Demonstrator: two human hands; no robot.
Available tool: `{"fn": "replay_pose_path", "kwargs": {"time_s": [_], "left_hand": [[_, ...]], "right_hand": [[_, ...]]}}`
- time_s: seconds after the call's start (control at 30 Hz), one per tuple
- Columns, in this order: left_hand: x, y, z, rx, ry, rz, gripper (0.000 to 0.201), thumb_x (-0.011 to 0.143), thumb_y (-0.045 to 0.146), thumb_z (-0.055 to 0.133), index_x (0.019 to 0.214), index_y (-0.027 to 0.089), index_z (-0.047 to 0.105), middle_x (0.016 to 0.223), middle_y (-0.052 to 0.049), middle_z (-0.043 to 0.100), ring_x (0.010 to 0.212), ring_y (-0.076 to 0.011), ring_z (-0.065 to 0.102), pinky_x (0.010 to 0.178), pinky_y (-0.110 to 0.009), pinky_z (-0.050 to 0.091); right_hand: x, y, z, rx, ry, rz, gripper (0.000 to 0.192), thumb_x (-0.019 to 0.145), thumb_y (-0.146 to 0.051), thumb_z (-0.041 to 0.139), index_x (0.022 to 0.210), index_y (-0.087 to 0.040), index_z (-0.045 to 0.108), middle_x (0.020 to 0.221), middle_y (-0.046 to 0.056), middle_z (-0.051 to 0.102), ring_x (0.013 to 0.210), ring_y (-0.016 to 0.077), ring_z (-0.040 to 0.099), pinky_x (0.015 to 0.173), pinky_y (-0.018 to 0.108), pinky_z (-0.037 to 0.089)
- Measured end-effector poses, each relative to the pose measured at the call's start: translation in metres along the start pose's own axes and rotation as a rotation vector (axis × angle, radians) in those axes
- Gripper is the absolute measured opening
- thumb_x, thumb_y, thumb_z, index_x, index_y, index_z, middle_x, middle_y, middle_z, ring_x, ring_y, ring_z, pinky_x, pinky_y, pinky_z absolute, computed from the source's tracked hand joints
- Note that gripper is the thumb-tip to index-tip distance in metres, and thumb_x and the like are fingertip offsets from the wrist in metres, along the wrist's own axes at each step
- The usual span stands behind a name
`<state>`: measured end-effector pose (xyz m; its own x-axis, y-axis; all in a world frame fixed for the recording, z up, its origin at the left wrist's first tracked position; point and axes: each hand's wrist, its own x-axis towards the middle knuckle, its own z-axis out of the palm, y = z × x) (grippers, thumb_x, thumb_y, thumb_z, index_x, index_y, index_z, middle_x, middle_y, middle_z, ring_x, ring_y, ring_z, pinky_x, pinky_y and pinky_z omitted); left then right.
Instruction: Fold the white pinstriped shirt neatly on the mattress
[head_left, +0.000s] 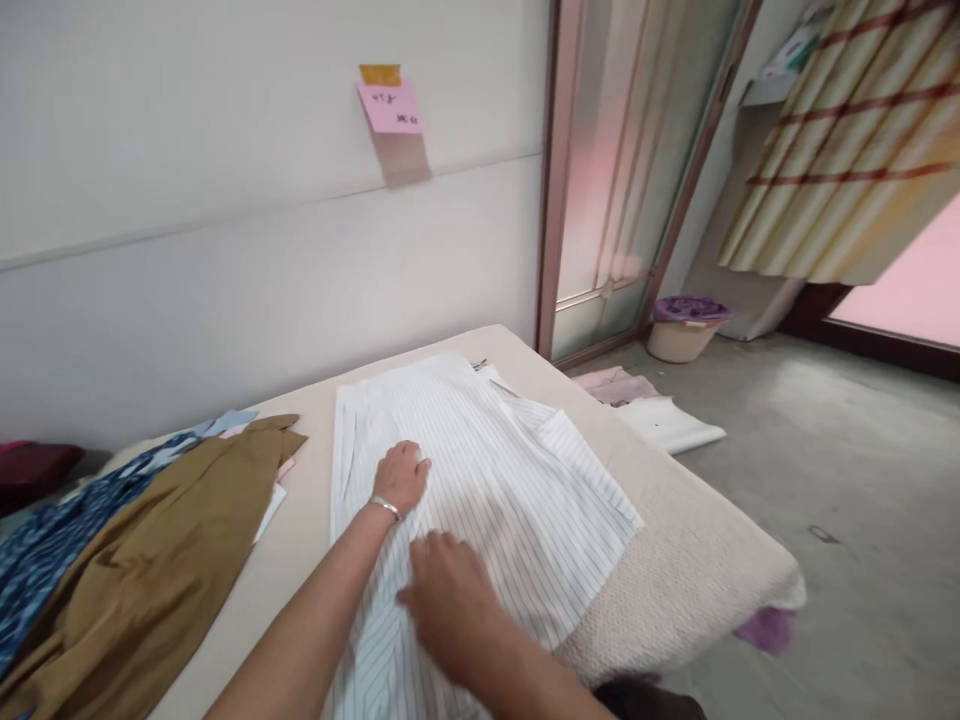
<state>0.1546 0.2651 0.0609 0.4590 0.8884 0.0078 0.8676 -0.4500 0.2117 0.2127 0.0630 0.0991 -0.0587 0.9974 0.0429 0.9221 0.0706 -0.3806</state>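
Your left fingers [406, 452] rest loosely curled on striped cloth [487, 470]; right fingers [439, 550] blurred, grip unclear. Best smooth along the stripes.

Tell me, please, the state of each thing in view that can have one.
White striped cloth garment: spread out, lightly creased.
Brown cloth garment: rumpled, partly over blue patterned cloth.
Pink paper note: taped to the wall.
Yellowish cloth curtain with red stripes: hanging.
Round beige bin: upright, purple liner inside.
Left hand: palm down on the striped garment.
Right hand: blurred, contact unclear.
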Motion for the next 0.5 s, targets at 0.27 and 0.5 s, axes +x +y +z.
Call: {"fn": "replay_pose_path", "kwargs": {"time_s": [0.27,0.5], "left_hand": [[0.054,0.119,0.028,-0.163,-0.113,-0.039,0.022,0.091,0.034,0.055,0.100,0.017,0.066,0.112,-0.012,0.071,0.106,-0.0224,0.064,0.090,-0.031,0.044],[0.060,0.139,0.022,-0.315,-0.205,-0.203,0.028,0.092,0.040,0.063,0.103,0.014,0.066,0.109,-0.009,0.069,0.103,-0.0210,0.064,0.093,-0.041,0.050]], "right_hand": [[-0.022,0.183,-0.095,0.021,0.083,1.004,0.046,0.090,-0.041,0.058,0.124,-0.010,0.053,0.118,0.022,0.060,0.108,0.0340,0.064,0.081,0.041,0.048],[-0.022,0.214,-0.087,0.268,-0.046,1.094,0.040,0.083,-0.027,0.057,0.118,-0.009,0.062,0.115,0.025,0.064,0.112,0.0384,0.064,0.077,0.040,0.045]]}}
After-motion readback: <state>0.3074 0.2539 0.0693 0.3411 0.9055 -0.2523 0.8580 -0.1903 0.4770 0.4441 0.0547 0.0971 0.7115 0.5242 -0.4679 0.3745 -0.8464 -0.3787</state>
